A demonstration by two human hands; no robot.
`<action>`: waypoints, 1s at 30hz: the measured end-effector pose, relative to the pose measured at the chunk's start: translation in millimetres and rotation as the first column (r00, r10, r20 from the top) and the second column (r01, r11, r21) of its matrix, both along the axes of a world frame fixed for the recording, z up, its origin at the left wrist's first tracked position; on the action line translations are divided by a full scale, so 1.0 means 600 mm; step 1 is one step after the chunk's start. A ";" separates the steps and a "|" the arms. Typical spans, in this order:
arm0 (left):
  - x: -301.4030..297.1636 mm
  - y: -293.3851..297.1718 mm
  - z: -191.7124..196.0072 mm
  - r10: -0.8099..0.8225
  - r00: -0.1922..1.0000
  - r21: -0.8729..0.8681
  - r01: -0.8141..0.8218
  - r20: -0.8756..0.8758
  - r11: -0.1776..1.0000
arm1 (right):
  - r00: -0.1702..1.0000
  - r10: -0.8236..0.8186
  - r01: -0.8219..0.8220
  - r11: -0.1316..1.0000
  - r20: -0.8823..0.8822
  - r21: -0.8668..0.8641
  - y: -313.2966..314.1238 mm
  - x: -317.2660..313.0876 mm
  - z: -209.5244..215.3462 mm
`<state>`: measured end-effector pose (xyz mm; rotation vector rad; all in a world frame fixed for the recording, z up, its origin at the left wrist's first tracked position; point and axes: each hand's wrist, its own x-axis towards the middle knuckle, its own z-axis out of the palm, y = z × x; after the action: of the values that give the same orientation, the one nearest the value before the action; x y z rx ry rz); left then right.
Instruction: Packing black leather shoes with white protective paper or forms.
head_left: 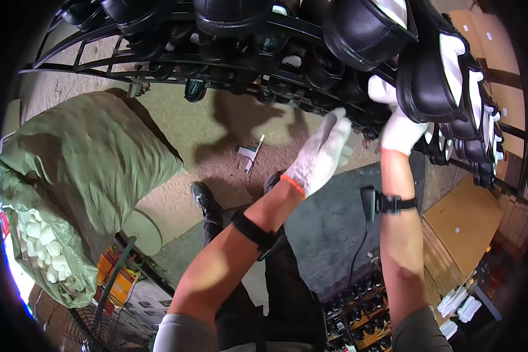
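Left hand: white-gloved (pixel 327 154), flat, fingers straight and held close together, nothing seen in it; hung below the rack, apart from the shoes, maybe kept free for balance or support.
Right hand: white-gloved (pixel 400 134), partly behind the shoe; thumb side showed, other fingertips hidden, so grip or mere touch could not be told.
Shoe: black (pixel 427 97), right in front of the right hand, up and right of the left hand; rounded end faced the person, probably for easy reach.
Stuffing: white (pixel 452 56), in the shoe's opening, above the right hand; likely there to keep shape.
Rack: black bars (pixel 296 27), above both hands, shoes lined along several levels, seemingly to save floor space.
Gloves: orange cuffs at both wrists, presumably worn to keep leather clean.
Straps: black band on left forearm (pixel 253 233), black band with box on right (pixel 388 204); cable (pixel 359 252) ran down from the box, likely recording gear.
Sack: green, bulging (pixel 100 149), well left of the left hand, on its side.
Bag: green mesh-like (pixel 79 284), lower left of the left hand, mouth agape, white lumps (pixel 44 240) inside.
Scrap: white and dark (pixel 249 154), on the floor left of the left hand.
Boards: brown cardboard (pixel 464 226), stacked below right of the right hand, flat, probably for stability.
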<state>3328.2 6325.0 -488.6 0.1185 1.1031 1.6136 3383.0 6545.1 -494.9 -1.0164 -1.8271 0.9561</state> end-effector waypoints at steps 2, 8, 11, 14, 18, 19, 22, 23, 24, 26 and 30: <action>0.021 -0.037 -0.008 -0.089 0.996 0.000 0.089 -0.005 0.996 | 0.892 -0.210 -0.150 0.697 0.400 0.702 0.066 0.000 -0.054; 0.032 -0.279 -0.020 -0.185 0.981 -0.214 0.169 -0.059 0.962 | 0.655 0.035 -0.512 0.755 0.755 0.409 -0.001 -0.102 -0.008; 0.016 -0.382 -0.005 -0.053 0.990 -0.321 0.009 -0.129 0.947 | 0.478 0.119 -0.641 0.725 0.870 0.253 0.037 -0.106 -0.034; -0.034 -0.458 0.047 -0.066 0.840 -0.431 -0.207 -0.538 0.878 | 0.512 0.032 -0.617 0.709 0.858 0.342 0.044 -0.075 -0.043; -0.153 -0.584 0.134 -0.008 0.408 -0.285 -0.623 -0.913 0.728 | 0.665 0.032 -0.523 0.734 0.746 0.434 0.142 -0.033 -0.086; -0.184 -0.633 0.156 -0.033 0.247 -0.207 -0.725 -0.969 0.657 | 0.600 -0.086 -0.492 0.745 0.796 0.451 0.135 -0.037 -0.095; -0.288 -0.817 0.206 -0.021 0.075 -0.077 -0.938 -0.997 0.338 | 0.524 -0.183 -0.470 0.752 0.832 0.462 0.025 -0.084 -0.080; -0.316 -0.863 0.216 0.117 0.097 -0.075 -0.981 -0.988 0.180 | 0.592 -0.360 -0.503 0.535 0.721 0.679 -0.001 -0.080 -0.066; -0.346 -0.920 0.213 0.019 0.117 -0.115 -0.990 -0.993 0.082 | 0.662 -0.305 -0.478 0.532 0.685 0.699 -0.036 -0.058 -0.054; -0.405 -1.043 0.198 -0.073 0.162 -0.155 -0.983 -0.984 -0.094 | 0.733 -0.073 -0.447 0.697 0.676 0.561 -0.187 -0.076 -0.017; -0.527 -1.075 0.185 0.297 0.322 -0.320 -0.946 -0.899 0.058 | 0.650 0.704 -0.703 0.700 0.286 -0.123 -0.655 -0.191 0.076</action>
<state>3011.9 5680.1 -377.6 -0.8024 2.8379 1.5553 3268.6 6152.0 -449.6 -0.4280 -2.5846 1.2923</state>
